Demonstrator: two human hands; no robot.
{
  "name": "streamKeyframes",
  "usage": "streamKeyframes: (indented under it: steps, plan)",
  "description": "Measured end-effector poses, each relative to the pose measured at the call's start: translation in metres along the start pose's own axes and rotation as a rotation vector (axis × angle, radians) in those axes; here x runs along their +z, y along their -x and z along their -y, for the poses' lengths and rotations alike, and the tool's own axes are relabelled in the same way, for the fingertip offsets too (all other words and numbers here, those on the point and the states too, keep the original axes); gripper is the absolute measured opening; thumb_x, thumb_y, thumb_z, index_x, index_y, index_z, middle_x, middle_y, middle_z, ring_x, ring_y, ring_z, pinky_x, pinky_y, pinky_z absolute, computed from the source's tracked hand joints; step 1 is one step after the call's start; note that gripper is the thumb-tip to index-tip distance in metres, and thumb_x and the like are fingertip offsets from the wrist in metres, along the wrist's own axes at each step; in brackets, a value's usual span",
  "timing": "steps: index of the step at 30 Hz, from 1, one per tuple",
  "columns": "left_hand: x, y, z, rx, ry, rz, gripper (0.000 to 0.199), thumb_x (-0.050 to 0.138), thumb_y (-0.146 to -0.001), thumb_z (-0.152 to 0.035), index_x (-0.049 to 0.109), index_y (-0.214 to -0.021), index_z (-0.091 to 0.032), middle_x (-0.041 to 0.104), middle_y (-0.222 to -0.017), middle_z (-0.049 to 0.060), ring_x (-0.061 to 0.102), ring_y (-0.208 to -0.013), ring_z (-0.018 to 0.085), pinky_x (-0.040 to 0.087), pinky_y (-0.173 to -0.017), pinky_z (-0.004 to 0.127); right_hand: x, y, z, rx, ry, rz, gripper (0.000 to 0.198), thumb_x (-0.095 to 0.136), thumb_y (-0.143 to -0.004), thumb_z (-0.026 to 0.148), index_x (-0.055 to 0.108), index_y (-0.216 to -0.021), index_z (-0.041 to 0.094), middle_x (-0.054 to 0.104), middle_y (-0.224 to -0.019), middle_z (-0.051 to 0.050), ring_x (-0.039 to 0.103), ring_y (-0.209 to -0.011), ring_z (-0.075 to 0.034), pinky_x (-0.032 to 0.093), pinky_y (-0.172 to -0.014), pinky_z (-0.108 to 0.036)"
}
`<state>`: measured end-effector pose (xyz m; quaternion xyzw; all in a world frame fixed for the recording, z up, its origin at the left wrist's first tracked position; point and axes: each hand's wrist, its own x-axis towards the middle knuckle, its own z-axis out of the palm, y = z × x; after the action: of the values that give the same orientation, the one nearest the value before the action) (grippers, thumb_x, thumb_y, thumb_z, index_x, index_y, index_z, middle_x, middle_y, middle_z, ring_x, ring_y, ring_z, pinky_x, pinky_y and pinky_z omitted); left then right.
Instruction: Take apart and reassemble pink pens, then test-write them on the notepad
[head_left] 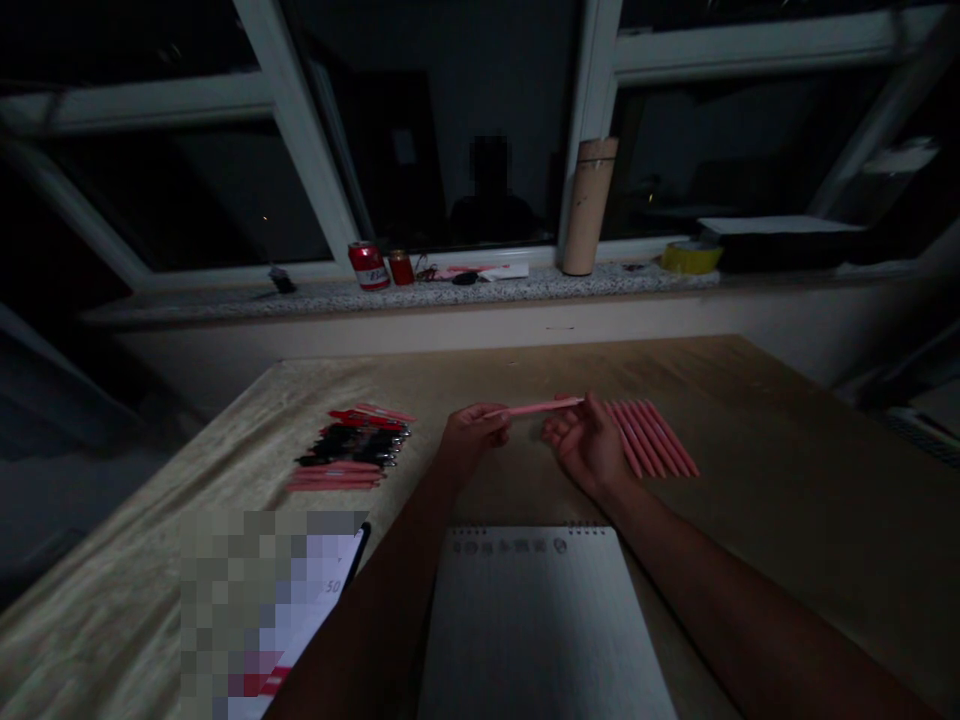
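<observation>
Our left hand and right hand pinch the pen near its ends; we do best gripping lightly, keeping it steady.

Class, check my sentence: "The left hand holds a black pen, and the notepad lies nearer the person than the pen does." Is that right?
Not quite: the pen in the left hand is pink, not black, as the head view shows. The notepad does lie nearer the person.
</observation>
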<state>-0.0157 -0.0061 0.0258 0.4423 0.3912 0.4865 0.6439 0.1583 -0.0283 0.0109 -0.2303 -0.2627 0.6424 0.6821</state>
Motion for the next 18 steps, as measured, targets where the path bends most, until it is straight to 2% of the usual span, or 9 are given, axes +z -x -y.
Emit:
streamKeyframes:
  steps: [5, 8, 14, 18]
  plan:
    - [0.001, 0.000, 0.016, 0.016, -0.048, 0.012, 0.040, 0.080, -0.056, -0.031, 0.064, -0.086, -0.010, 0.063, -0.068, 0.002, 0.057, -0.057, 0.009, 0.046, -0.057, 0.021, -0.001, 0.003, 0.001, 0.117, -0.090, 0.028, 0.044, 0.042, -0.085, 0.058, 0.063, -0.085, 0.019, 0.070, -0.089, -0.007, 0.064, -0.066, -0.019, 0.051, -0.065, -0.035]
    - [0.000, -0.001, 0.021, 0.045, -0.072, 0.012, 0.040, 0.079, -0.057, -0.032, 0.065, -0.087, -0.010, 0.064, -0.068, 0.002, 0.056, -0.057, 0.008, 0.044, -0.056, 0.020, -0.001, 0.005, 0.000, 0.154, -0.095, 0.066, 0.047, 0.038, -0.085, 0.061, 0.062, -0.088, 0.021, 0.071, -0.093, -0.008, 0.065, -0.072, -0.020, 0.051, -0.067, -0.037]
    - [-0.001, -0.001, 0.023, 0.093, -0.066, 0.005, 0.039, 0.078, -0.059, -0.031, 0.065, -0.090, -0.010, 0.062, -0.066, 0.000, 0.054, -0.055, 0.007, 0.041, -0.054, 0.019, 0.001, 0.006, 0.000, 0.174, -0.085, 0.100, 0.044, 0.043, -0.083, 0.059, 0.062, -0.081, 0.020, 0.071, -0.085, -0.008, 0.065, -0.075, -0.022, 0.050, -0.076, -0.039]
    - [-0.001, -0.001, 0.023, 0.087, -0.081, 0.003, 0.039, 0.077, -0.060, -0.030, 0.065, -0.091, -0.010, 0.062, -0.065, 0.000, 0.053, -0.055, 0.007, 0.040, -0.055, 0.019, 0.003, 0.006, 0.000, 0.186, -0.108, 0.069, 0.041, 0.044, -0.085, 0.054, 0.063, -0.078, 0.019, 0.070, -0.081, -0.008, 0.065, -0.073, -0.022, 0.051, -0.076, -0.039]
